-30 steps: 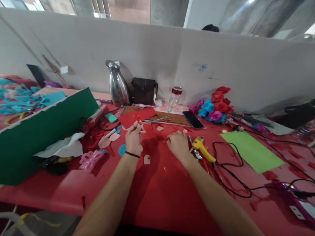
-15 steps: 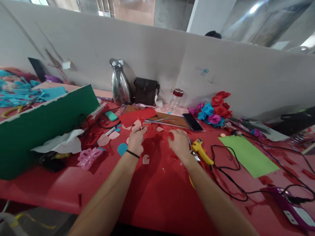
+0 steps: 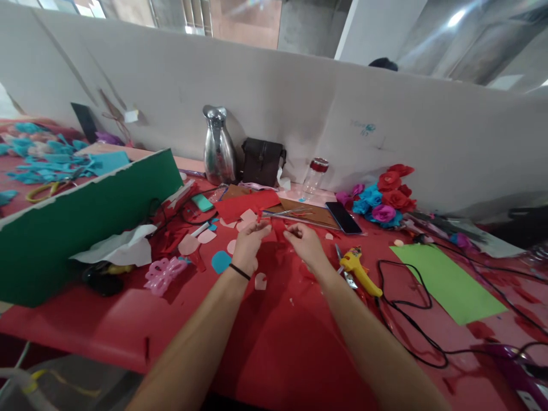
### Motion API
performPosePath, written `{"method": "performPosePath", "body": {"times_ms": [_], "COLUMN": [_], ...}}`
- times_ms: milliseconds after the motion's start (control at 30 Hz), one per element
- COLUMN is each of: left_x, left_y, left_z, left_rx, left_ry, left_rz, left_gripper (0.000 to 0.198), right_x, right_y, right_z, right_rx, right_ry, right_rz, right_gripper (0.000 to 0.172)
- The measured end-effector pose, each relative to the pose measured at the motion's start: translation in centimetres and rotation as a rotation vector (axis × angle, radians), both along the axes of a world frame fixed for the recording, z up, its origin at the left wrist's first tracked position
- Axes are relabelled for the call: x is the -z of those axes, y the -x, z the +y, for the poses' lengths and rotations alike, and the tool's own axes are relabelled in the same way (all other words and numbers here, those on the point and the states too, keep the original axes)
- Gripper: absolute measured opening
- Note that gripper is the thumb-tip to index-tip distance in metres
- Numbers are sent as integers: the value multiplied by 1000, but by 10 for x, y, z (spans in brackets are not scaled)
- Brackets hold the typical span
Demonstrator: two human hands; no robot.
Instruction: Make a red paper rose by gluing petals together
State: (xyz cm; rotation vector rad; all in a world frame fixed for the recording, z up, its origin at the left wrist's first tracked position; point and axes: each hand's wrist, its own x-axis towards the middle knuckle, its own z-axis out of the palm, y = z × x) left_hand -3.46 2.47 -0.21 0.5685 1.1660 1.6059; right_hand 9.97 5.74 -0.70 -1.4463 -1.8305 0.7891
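My left hand (image 3: 250,246), with a dark band at the wrist, is closed in a pinch over the middle of the red table. What it holds is too small to make out; its fingertips touch the edge of some red material. Facing it, my right hand (image 3: 306,245) pinches a small piece of red paper (image 3: 278,229) that shows between the two hands. Around the left hand lie pale pink paper petals (image 3: 206,236) and a blue paper petal (image 3: 221,262). Another pink petal (image 3: 261,281) rests just below the left wrist. Right of my right hand is a yellow glue gun (image 3: 360,270).
A green board (image 3: 85,225) stands at the left. Along the back are a steel jug (image 3: 220,149), a black bag (image 3: 262,162), a glass jar (image 3: 314,177), a phone (image 3: 343,218) and paper flowers (image 3: 387,197). A black cable (image 3: 409,314) loops beside green paper (image 3: 454,282).
My hands have come closer together, and the right fingers have closed from a spread pose into a pinch. The whole view has shifted slightly, with things appearing farther right.
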Motion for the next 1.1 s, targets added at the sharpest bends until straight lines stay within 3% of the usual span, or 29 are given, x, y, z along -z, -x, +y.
{"method": "performPosePath", "body": {"times_ms": [100,167,267,333,567,733,1100], "left_x": [-7,-9,-6,-3,-6,-8,-5], "left_y": [-13,-22,-31,-32,-29,-30,-28], "left_z": [-8,-14,-18,-18,-15,-16,-14], "left_rx": [226,325,365,368,335,325,344], "left_ry": [62,74,50,44,64,70,60], "left_rz": [3,5,8,14,37,72,45], "left_gripper": [31,29,22,20,16,14,19], "right_x": [0,1,2,0,-6,-5,-2], "right_y": [-18,-28,-38,-43,-52,-50,-49], "right_z": [-19,-31,-44,-47,-45,-46,-47], "right_rx": [18,42,71,64,59,44,35], "right_ry": [65,126,168,185,401,360,372], "right_rz": [151,363,668,740,794,714,796], "right_gripper": [21,24,31,32,26,17,17]}}
